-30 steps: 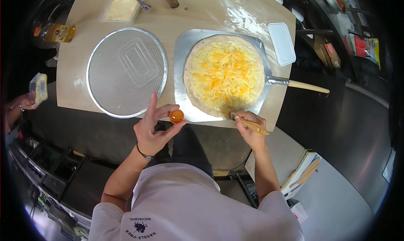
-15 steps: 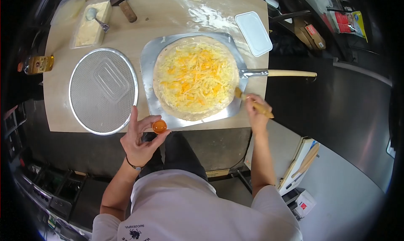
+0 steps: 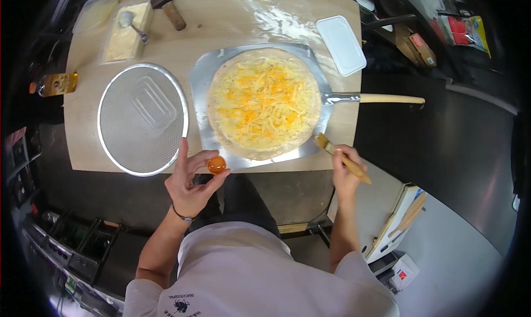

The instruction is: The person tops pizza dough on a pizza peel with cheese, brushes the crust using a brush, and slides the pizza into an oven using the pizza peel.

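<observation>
Upper left of the frame: a clear tub (image 3: 114, 50) of pale food lay on the table (image 3: 83, 151), with a metal spoon (image 3: 126, 19) resting across it; a second clear container (image 3: 91, 18) stood beside it, and a wooden-handled scraper (image 3: 174, 16) lay to the right. Left: a bottle (image 3: 61, 84) of amber liquid appeared at the table's edge, and a clear rectangular lid (image 3: 152, 104) lay within the outline of a round mesh screen (image 3: 119, 126). Upper centre: white powder (image 3: 282, 22) was scattered. Upper right: a white rectangular tray (image 3: 341, 46), a brown carton (image 3: 417, 48) and a red-and-yellow packet (image 3: 467, 32) were visible.
</observation>
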Motion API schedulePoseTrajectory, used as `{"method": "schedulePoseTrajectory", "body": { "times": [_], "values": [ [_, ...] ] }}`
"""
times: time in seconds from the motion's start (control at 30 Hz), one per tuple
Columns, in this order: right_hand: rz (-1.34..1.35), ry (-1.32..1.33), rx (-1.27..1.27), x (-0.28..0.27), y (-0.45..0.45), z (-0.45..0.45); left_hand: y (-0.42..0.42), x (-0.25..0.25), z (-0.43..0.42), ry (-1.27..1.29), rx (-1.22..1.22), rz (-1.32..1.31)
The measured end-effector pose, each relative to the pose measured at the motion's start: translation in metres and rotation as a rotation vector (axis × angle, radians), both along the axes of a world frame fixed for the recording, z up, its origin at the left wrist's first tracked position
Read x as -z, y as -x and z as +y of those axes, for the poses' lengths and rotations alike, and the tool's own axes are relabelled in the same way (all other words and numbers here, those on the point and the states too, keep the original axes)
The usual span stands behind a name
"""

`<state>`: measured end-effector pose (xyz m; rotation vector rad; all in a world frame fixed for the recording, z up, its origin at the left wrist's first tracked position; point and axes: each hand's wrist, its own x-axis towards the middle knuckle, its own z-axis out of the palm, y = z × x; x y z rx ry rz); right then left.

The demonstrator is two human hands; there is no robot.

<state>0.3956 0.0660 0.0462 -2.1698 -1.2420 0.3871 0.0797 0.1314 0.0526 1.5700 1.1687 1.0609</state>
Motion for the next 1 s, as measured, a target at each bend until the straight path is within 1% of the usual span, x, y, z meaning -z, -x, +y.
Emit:
{"method": "schedulePoseTrajectory", "body": {
  "times": [0.03,0.1,0.13,0.17,0.2,0.27,0.3,0.37,0.4,0.47,0.53,0.6,0.63,0.7,0.77,0.83,0.87,0.97,1.0],
  "values": [
    [0.016,0.001,-0.005,-0.010,0.009,0.002,0.002,0.000,0.000,0.001,-0.005,0.016],
    [0.170,0.013,-0.098,-0.028,0.027,0.007,0.004,0.002,0.000,0.008,-0.006,-0.019],
    [0.225,-0.040,-0.225,-0.018,0.036,0.005,0.005,0.002,0.000,0.009,-0.017,-0.019],
    [0.331,-0.030,-0.315,-0.011,0.052,0.006,0.007,0.004,0.000,0.007,-0.022,-0.008],
    [0.365,-0.067,-0.407,-0.006,0.071,0.014,0.010,0.005,-0.001,0.011,-0.016,-0.005],
    [0.422,0.001,-0.534,0.010,0.102,0.027,0.013,0.005,-0.001,0.015,-0.016,0.000],
    [0.425,0.004,-0.544,0.019,0.103,0.032,0.014,0.004,-0.001,0.008,-0.017,0.020],
    [0.179,-0.085,-0.785,0.035,0.107,0.039,0.017,0.002,0.000,0.000,-0.018,0.045],
    [0.113,0.002,-0.762,0.028,0.097,0.036,0.019,0.000,0.000,-0.007,-0.021,0.047],
    [0.103,0.057,-0.728,0.015,0.068,0.026,0.023,-0.001,-0.001,-0.009,-0.028,0.048],
    [0.089,0.109,-0.697,0.002,0.067,0.030,0.026,0.003,-0.002,-0.005,-0.024,0.038],
    [0.166,0.061,-0.584,-0.009,0.079,0.039,0.024,0.010,-0.003,-0.028,-0.040,0.022],
    [0.166,0.059,-0.593,-0.013,0.090,0.049,0.023,0.013,-0.003,-0.055,-0.057,0.011],
    [0.168,-0.021,-0.725,-0.015,0.114,0.071,0.021,0.010,-0.004,-0.032,-0.069,0.010],
    [0.179,-0.103,-0.719,-0.009,0.131,0.087,0.026,0.006,-0.001,-0.034,-0.098,0.030],
    [0.363,-0.067,-0.618,-0.008,0.142,0.094,0.030,0.001,-0.001,0.021,-0.057,0.011],
    [0.365,-0.073,-0.622,-0.003,0.143,0.091,0.032,0.000,0.000,0.025,-0.062,0.010],
    [-0.020,0.157,-0.843,0.020,0.134,0.081,0.040,-0.003,0.002,-0.009,-0.071,0.022],
    [0.097,0.125,-0.797,0.003,0.135,0.084,0.043,-0.004,0.004,-0.016,-0.080,0.023]
  ]
}}
